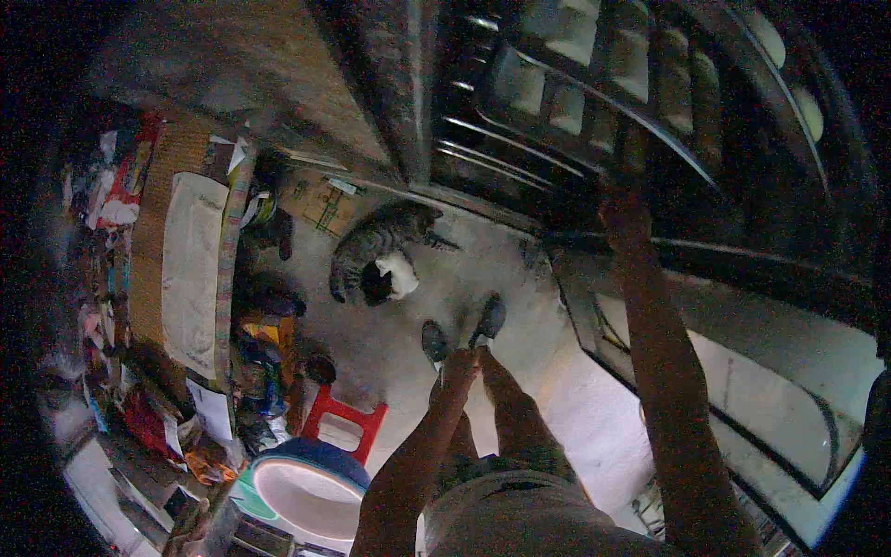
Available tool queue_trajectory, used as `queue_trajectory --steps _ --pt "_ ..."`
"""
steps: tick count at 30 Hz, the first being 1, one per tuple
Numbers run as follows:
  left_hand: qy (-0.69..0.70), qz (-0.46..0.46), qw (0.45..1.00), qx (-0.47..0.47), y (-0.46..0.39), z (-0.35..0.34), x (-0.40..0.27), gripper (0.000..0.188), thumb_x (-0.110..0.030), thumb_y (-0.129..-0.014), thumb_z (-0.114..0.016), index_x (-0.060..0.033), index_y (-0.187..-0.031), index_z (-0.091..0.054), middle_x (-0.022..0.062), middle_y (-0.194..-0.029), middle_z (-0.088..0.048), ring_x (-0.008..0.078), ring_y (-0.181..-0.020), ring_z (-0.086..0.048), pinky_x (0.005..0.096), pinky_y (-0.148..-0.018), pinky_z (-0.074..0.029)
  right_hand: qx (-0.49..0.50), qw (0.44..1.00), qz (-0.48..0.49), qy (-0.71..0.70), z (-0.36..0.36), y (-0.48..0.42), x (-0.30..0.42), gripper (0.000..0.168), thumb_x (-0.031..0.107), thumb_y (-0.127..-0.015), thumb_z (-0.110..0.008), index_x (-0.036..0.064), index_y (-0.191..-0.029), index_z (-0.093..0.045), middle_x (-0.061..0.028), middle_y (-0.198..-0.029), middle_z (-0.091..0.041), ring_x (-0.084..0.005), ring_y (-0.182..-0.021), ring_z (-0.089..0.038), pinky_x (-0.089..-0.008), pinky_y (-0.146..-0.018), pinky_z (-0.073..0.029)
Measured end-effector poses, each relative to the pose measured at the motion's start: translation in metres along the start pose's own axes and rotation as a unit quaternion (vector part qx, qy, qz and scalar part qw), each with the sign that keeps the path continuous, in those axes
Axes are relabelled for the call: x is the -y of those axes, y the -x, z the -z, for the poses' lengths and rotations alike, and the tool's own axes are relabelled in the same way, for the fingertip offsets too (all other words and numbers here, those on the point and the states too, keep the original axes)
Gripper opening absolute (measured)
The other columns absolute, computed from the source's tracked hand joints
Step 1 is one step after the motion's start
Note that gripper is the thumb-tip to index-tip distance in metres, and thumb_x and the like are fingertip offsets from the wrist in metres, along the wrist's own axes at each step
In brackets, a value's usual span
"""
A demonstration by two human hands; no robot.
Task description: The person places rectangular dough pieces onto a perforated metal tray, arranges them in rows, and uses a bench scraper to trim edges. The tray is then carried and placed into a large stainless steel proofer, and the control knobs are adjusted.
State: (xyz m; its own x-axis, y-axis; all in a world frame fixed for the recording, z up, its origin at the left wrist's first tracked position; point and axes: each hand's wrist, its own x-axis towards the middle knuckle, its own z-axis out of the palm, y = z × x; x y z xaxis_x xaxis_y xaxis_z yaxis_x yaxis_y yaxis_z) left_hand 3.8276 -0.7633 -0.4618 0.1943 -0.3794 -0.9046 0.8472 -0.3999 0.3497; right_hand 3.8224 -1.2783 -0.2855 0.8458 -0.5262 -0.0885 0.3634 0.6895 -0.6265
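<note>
My right hand (626, 209) is raised at the front of a dark cabinet or rack (501, 150) with shiny metal strips. Pale rounded shapes (567, 108) show in its upper part. The hand is dim and blurred, so its fingers and any grip are unclear. My left hand (470, 358) hangs low before my legs, and I cannot make out whether it holds anything. On the floor ahead of my feet lies a curled tabby cat (372, 233). A smaller black-and-white cat (397, 275) is against its side.
On the left stands a table with a woven mat (150, 278), a pale cloth (195, 271) and clutter. A red plastic stool (376, 425) and a round basin (313, 491) are at lower left. Flattened cardboard (320, 202) lies by the wall. A pale panel with dark edging (752, 397) is at right.
</note>
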Motion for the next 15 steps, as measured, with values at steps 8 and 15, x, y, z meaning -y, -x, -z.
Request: queue_trajectory --steps 8,15 --pt "-0.182 -0.029 0.983 -0.009 0.034 0.032 0.027 0.037 -0.039 -0.105 -0.065 -0.0056 -0.120 -0.068 0.0043 -0.104 -0.070 0.0170 -0.086 -0.068 0.0364 -0.075 -0.053 -0.277 0.591 -0.044 0.757 -0.042 0.004 -0.005 0.043 0.043 -0.110 -0.057 0.017 -0.144 -0.057 -0.0091 -0.122 -0.074 -0.0240 -0.089 -0.074 -0.0406 -0.070 -0.060" --pt "-0.123 -0.025 0.991 0.037 -0.073 0.021 0.050 0.043 -0.038 -0.105 -0.068 -0.0029 -0.129 -0.069 0.0102 -0.117 -0.073 0.0202 -0.097 -0.073 0.0359 -0.083 -0.055 -0.250 0.953 0.114 0.129 -0.018 -0.012 -0.016 0.039 0.040 -0.106 -0.061 0.021 -0.140 -0.060 -0.0067 -0.119 -0.074 -0.0268 -0.100 -0.073 -0.0447 -0.080 -0.059"
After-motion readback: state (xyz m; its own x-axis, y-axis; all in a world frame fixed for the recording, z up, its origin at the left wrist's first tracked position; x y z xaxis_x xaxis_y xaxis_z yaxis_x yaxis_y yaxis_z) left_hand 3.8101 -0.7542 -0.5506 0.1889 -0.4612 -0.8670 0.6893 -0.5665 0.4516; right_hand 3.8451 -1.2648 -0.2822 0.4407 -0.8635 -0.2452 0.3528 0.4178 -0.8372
